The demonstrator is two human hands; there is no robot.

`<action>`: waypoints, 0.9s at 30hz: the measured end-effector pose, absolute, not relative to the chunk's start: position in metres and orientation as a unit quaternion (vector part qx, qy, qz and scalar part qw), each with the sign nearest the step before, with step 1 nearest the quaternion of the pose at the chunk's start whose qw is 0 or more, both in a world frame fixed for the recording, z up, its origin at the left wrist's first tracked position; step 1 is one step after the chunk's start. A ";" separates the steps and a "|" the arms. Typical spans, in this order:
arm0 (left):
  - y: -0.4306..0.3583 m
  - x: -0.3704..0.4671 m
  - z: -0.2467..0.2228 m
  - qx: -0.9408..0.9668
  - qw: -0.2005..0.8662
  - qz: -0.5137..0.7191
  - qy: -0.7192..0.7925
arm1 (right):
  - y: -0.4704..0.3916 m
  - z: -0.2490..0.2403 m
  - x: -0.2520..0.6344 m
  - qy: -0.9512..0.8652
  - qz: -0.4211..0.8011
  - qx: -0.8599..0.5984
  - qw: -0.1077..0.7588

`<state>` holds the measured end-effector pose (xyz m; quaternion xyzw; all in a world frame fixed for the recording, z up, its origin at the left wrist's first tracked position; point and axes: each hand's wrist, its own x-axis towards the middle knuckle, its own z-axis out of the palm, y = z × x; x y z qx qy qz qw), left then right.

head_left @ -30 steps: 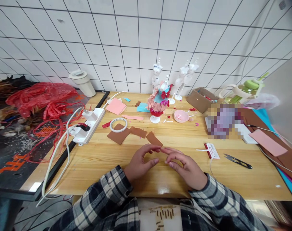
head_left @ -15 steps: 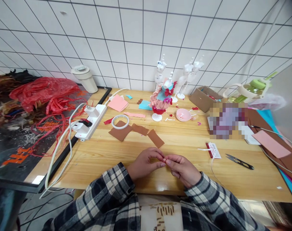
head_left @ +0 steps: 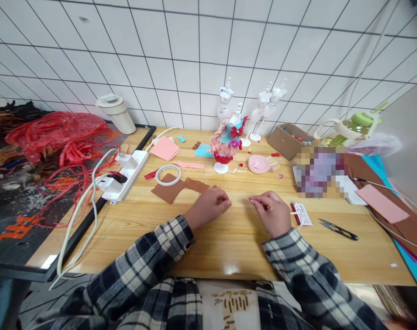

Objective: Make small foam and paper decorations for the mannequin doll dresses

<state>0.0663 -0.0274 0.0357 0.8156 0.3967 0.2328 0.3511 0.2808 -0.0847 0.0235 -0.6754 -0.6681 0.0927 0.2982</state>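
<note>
Above the wooden table, my left hand [head_left: 208, 207] is closed, its fingertips pinched together beside the brown paper pieces [head_left: 167, 188]. Across a gap to the right, my right hand [head_left: 272, 211] is also pinched closed, near a red and white card [head_left: 302, 214]. Whatever either hand holds is too small to make out. Farther back stands a small dress form [head_left: 229, 142] in a blue, pink and red ruffled dress. A pink bowl [head_left: 259, 164] sits to its right. Black thread snips [head_left: 338, 229] lie right of my right hand.
A white tape roll [head_left: 167, 175] overlaps the brown paper. At the left are a power strip [head_left: 126, 176] with loose cables and red plastic [head_left: 57, 130]. Bare white dress forms [head_left: 265, 103], a cardboard box [head_left: 289, 140] and a green-lidded bottle [head_left: 361, 126] stand at the back.
My hands have moved apart and forward from where their fingertips met. The small red piece seen between them is no longer visible. The view has shifted slightly.
</note>
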 end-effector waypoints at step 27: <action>-0.013 0.130 -0.016 0.944 0.053 0.140 0.295 | -0.083 0.011 0.299 -0.624 0.001 -0.778 0.068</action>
